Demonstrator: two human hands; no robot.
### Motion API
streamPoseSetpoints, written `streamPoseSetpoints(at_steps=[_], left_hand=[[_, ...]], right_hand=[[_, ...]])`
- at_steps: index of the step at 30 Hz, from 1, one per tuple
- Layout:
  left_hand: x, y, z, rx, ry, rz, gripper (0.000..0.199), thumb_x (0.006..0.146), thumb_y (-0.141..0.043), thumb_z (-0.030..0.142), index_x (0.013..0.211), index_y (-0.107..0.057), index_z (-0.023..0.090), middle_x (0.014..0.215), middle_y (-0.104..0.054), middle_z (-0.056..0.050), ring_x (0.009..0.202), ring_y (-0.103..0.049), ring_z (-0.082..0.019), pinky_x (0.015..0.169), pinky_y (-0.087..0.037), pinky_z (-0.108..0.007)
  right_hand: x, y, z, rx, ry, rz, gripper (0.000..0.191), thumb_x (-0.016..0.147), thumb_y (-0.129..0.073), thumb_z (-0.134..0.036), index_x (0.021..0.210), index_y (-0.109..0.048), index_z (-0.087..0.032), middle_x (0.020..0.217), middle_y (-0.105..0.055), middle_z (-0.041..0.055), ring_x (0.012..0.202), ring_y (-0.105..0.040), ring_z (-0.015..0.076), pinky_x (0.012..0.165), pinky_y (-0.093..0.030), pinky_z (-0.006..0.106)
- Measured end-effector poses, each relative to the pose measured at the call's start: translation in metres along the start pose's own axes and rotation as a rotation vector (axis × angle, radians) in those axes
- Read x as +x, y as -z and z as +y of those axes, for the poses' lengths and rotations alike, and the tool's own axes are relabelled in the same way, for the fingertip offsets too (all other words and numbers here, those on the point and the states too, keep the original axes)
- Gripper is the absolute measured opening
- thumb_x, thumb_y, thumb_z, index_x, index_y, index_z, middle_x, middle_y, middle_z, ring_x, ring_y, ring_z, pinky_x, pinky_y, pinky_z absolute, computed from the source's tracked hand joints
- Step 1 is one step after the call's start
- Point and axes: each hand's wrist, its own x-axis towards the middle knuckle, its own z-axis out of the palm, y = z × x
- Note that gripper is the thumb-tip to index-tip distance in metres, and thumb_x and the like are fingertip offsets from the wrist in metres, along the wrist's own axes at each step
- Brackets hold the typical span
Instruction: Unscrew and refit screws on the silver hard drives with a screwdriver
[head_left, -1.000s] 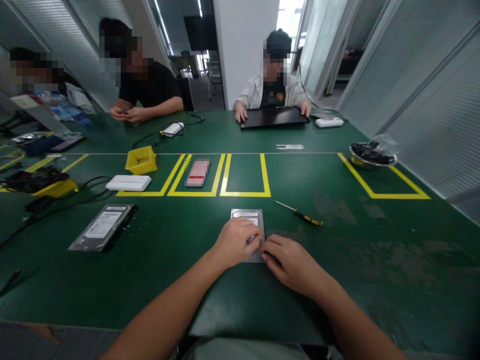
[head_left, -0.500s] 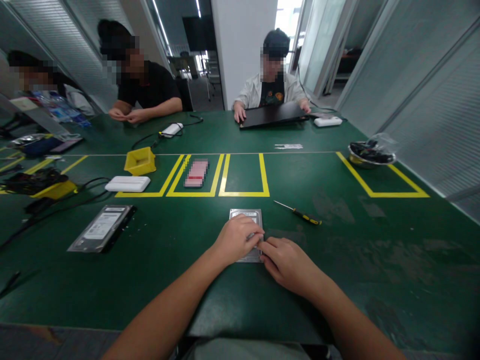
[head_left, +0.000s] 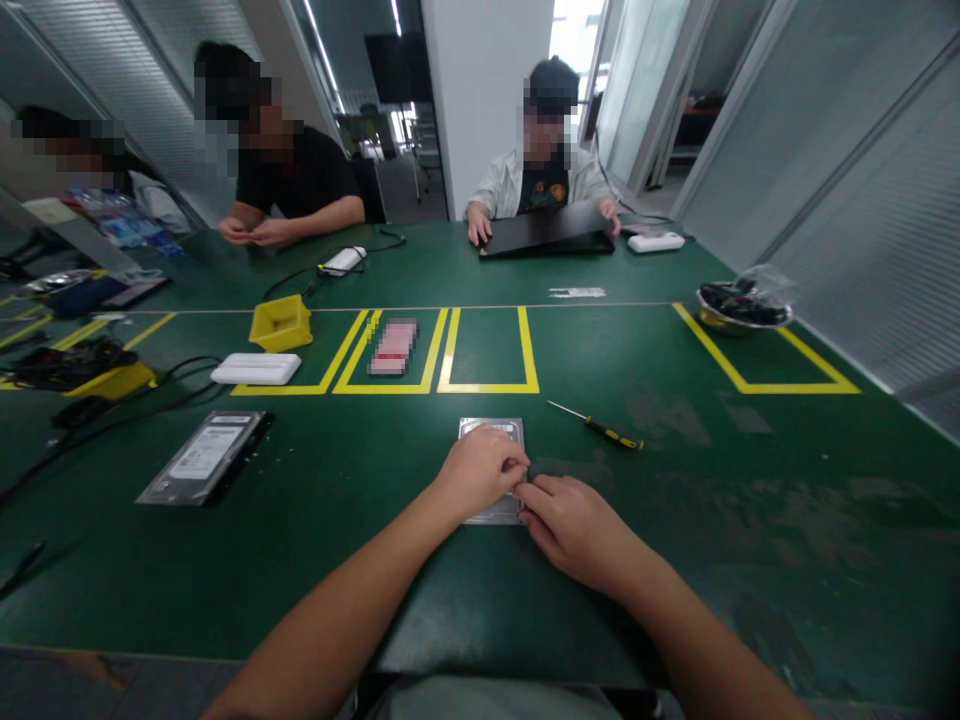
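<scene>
A silver hard drive (head_left: 493,514) lies flat on the green table in front of me, its long sides pointing away from me. My left hand (head_left: 478,472) rests across its middle and covers much of the label. The thumb and fingers of that hand are pinched together near the drive's right edge; what is between them is hidden. My right hand (head_left: 576,522) is closed at the same edge, its curled fingers and thumb against the drive's side. The two hands' fingertips nearly meet. Beyond the right hand lies a yellow-and-black screwdriver (head_left: 613,432), its shaft pointing left.
A second hard drive (head_left: 206,455) lies to the left. Farther back are a white power strip (head_left: 256,369), a yellow bin (head_left: 280,324), a pink blurred item (head_left: 394,347) and yellow tape outlines. A metal bowl (head_left: 744,308) holds dark parts. Across the table, a person handles a black panel (head_left: 547,232).
My left fingers have shifted slightly and curled more at the drive's edge; my right hand has hardly moved. Across the table, the black panel's right side has been raised.
</scene>
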Motion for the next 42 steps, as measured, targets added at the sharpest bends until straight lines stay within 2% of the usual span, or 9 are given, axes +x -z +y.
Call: streamPoseSetpoints(at_steps=[7,12,15,19,25,29,34,42], left_hand=[[0.004,0.002,0.004,0.034,0.084,-0.029,0.012,0.075,-0.065,0.019,0.077,-0.077,0.023,0.079,-0.074,0.0,0.08,-0.066,-0.02,0.075,-0.046,-0.03],[0.005,0.004,0.006,0.019,0.101,-0.046,0.014,0.076,-0.064,0.019,0.076,-0.077,0.023,0.077,-0.073,0.0,0.076,-0.065,-0.018,0.069,-0.044,-0.028],[0.003,0.003,0.004,0.003,0.078,-0.029,0.013,0.075,-0.065,0.018,0.076,-0.077,0.022,0.075,-0.072,0.0,0.074,-0.064,-0.018,0.067,-0.043,-0.027],[0.0,0.003,0.003,-0.094,0.074,0.039,0.011,0.078,-0.066,0.017,0.079,-0.076,0.022,0.075,-0.071,0.0,0.073,-0.062,-0.017,0.065,-0.041,-0.026],[-0.002,0.01,0.011,-0.414,0.069,0.086,0.009,0.083,-0.068,0.02,0.085,-0.077,0.02,0.075,-0.07,0.0,0.071,-0.062,-0.014,0.066,-0.042,-0.024],[-0.005,0.011,0.014,-0.533,0.033,0.136,0.009,0.085,-0.069,0.022,0.088,-0.077,0.019,0.077,-0.071,-0.001,0.073,-0.063,-0.014,0.068,-0.044,-0.024],[-0.009,0.009,0.015,-0.539,-0.063,0.211,0.01,0.087,-0.068,0.024,0.086,-0.078,0.02,0.079,-0.073,-0.002,0.076,-0.064,-0.015,0.073,-0.046,-0.027],[-0.011,0.008,0.016,-0.527,-0.091,0.256,0.011,0.086,-0.068,0.026,0.087,-0.077,0.019,0.08,-0.074,-0.004,0.077,-0.065,-0.016,0.075,-0.047,-0.029]], right_hand=[[0.0,0.003,-0.001,0.113,-0.039,-0.018,0.021,0.092,-0.048,-0.019,0.109,-0.06,-0.018,0.095,-0.064,0.0065,0.085,-0.06,0.02,0.075,-0.042,0.031],[0.0,0.003,0.003,0.147,-0.101,0.018,0.02,0.092,-0.049,-0.02,0.107,-0.063,-0.018,0.095,-0.064,0.0067,0.087,-0.061,0.0201,0.077,-0.043,0.032],[0.0,0.001,0.007,0.176,-0.196,0.078,0.02,0.093,-0.049,-0.021,0.103,-0.065,-0.018,0.095,-0.065,0.0082,0.089,-0.061,0.0209,0.079,-0.045,0.032],[0.001,-0.002,0.013,0.34,-0.291,0.222,0.021,0.093,-0.047,-0.018,0.105,-0.065,-0.017,0.1,-0.067,0.0086,0.092,-0.062,0.02,0.082,-0.046,0.032],[0.003,-0.004,0.019,0.652,-0.328,0.348,0.017,0.093,-0.051,-0.029,0.094,-0.065,-0.019,0.085,-0.066,0.0035,0.076,-0.058,0.017,0.069,-0.044,0.029],[0.005,-0.004,0.021,0.883,-0.356,0.35,0.025,0.093,-0.051,-0.039,0.083,-0.062,-0.018,0.072,-0.056,-0.0001,0.067,-0.051,0.0146,0.062,-0.039,0.027],[0.006,-0.002,0.019,1.097,-0.393,0.318,0.028,0.09,-0.056,-0.043,0.083,-0.06,-0.016,0.071,-0.053,-0.0013,0.065,-0.046,0.0121,0.058,-0.035,0.025],[0.007,-0.004,0.018,1.232,-0.394,0.304,0.028,0.086,-0.062,-0.044,0.08,-0.059,-0.017,0.069,-0.052,-0.0019,0.063,-0.045,0.0113,0.058,-0.034,0.024]])
